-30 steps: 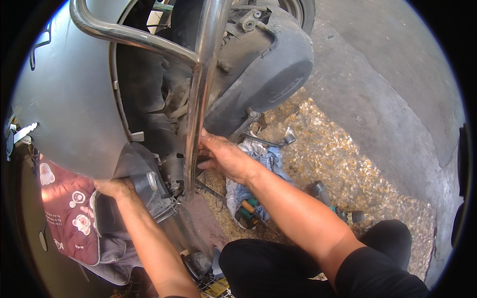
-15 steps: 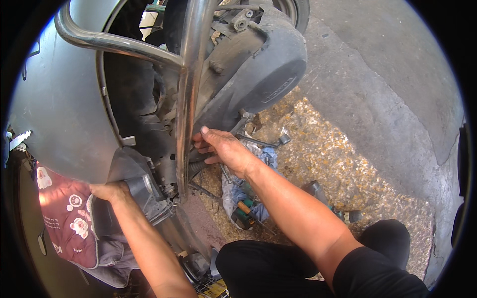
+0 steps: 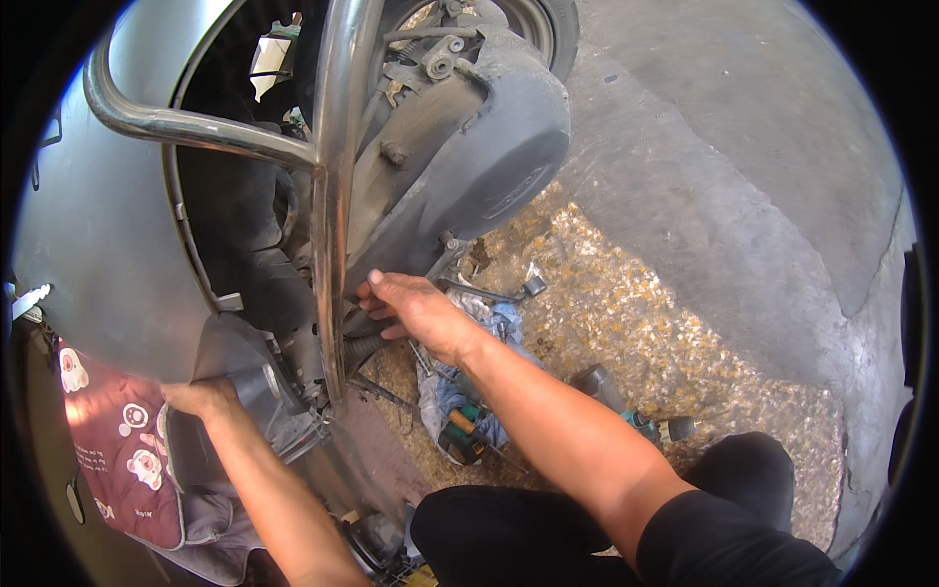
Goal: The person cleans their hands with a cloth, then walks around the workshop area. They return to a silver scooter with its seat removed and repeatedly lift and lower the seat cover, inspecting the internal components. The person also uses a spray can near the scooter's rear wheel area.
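1. The thing in hand is the dark grey plastic lower panel (image 3: 259,401) of a scooter, at the near left of the scene, just under the silver-grey curved body shell (image 3: 108,254).
2. The left hand (image 3: 201,396) lies on that panel's near edge. Its fingers curl over the rim and are pressed onto the plastic, so the grip is closed on the panel.
3. The right hand (image 3: 416,308) reaches in from the right, just beside the upright chromed steel guard tube (image 3: 337,196). Its fingers are partly spread and go behind the tube toward the black ribbed rubber hose (image 3: 367,347). I cannot tell whether they pinch anything there.
4. Behind the tube, farther off, sits the black rounded engine cover (image 3: 479,166), with the rear tyre (image 3: 548,29) at the far edge.
5. On the speckled gravel floor (image 3: 636,323) to the right lie a crumpled blue-grey rag (image 3: 489,323) with a metal wrench (image 3: 489,292) on it, and nearer, an orange-handled screwdriver (image 3: 460,423).
6. A dark red patterned cloth (image 3: 117,450) hangs at the near left.
7. Judged from this, the work goes best if the left hand keeps the panel steady while the right works by feel, with slow pulls so that no clip or hose is strained.
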### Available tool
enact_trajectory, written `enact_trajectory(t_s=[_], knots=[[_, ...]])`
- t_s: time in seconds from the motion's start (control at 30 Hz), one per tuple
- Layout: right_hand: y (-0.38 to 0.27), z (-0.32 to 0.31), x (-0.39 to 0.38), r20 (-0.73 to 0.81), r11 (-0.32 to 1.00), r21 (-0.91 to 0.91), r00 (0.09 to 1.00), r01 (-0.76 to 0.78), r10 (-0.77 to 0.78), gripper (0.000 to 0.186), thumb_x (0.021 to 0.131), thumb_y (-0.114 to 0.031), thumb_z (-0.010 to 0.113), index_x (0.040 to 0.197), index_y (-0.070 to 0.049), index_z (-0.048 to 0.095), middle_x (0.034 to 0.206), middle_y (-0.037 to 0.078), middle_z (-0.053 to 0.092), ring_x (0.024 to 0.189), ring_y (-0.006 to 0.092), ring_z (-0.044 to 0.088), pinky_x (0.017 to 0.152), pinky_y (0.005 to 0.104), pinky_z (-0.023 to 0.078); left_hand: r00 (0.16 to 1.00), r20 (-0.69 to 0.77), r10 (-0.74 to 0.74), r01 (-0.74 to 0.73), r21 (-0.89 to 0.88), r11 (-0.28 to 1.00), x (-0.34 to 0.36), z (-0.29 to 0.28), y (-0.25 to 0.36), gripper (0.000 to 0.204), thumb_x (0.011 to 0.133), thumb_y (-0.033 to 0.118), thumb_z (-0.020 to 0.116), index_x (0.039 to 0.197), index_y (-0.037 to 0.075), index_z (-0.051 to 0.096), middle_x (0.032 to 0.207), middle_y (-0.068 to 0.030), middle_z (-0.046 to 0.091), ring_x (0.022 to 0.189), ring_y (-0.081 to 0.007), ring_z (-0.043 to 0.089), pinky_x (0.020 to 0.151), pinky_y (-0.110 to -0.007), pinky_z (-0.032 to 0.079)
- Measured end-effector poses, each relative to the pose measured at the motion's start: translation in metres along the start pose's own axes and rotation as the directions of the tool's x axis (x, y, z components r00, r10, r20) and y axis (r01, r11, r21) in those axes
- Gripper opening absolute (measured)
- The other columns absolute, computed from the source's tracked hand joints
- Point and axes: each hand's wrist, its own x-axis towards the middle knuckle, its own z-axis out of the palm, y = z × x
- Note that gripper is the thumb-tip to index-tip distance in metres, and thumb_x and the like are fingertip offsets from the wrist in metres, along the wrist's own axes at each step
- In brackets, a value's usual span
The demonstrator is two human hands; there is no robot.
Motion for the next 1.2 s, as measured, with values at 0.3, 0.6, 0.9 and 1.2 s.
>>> enact_trajectory(t_s=[0.3,0.6,0.9,1.2], knots=[[0.000,-0.001,-0.001,0.006,1.000,-0.005,1.000,0.015,-0.015,0.059,0.098,-0.051,0.043,0.122,0.001,0.057,0.117,0.013,0.059,0.106,0.0248,0.055,0.086,0.0403,0.049,1.000,0.006,-0.023,0.023,0.074,0.997,0.017,-0.016,-0.011,0.070,0.095,0.059,0.029,0.132,0.003,0.050,0.128,-0.0160,0.056,0.118,-0.0332,0.054,0.100,-0.048,0.046],[-0.002,-0.002,-0.002,-0.001,1.000,-0.001,1.000,0.016,-0.016,0.056,0.098,-0.050,0.044,0.120,0.000,0.058,0.116,0.013,0.059,0.104,0.0242,0.056,0.084,0.0400,0.050,1.000,0.020,0.023,-0.024,0.052,0.998,0.016,-0.016,-0.012,0.068,0.096,0.057,0.029,0.133,0.004,0.049,0.129,-0.0158,0.056,0.118,-0.0342,0.054,0.100,-0.049,0.046],[-0.002,-0.005,0.000,-0.053,0.999,0.027,0.998,-0.026,0.028,0.053,0.099,-0.047,0.045,0.114,0.001,0.060,0.099,0.011,0.066,0.085,0.0180,0.062,0.075,0.0349,0.052,1.000,0.001,0.026,-0.026,0.036,0.999,0.002,-0.004,-0.004,0.062,0.096,0.050,0.033,0.130,0.001,0.050,0.126,-0.0165,0.057,0.115,-0.0343,0.056,0.097,-0.049,0.048],[-0.024,-0.003,-0.020,-0.075,0.990,-0.134,0.996,0.046,-0.057,0.037,0.100,-0.032,0.048,0.107,0.001,0.061,0.087,0.010,0.066,0.076,0.0170,0.064,0.069,0.0298,0.054,0.995,0.033,0.092,-0.086,-0.156,0.984,0.011,-0.012,-0.017,0.030,0.094,0.019,0.046,0.111,0.000,0.061,0.109,-0.0107,0.065,0.092,-0.0240,0.065,0.079,-0.036,0.054]])
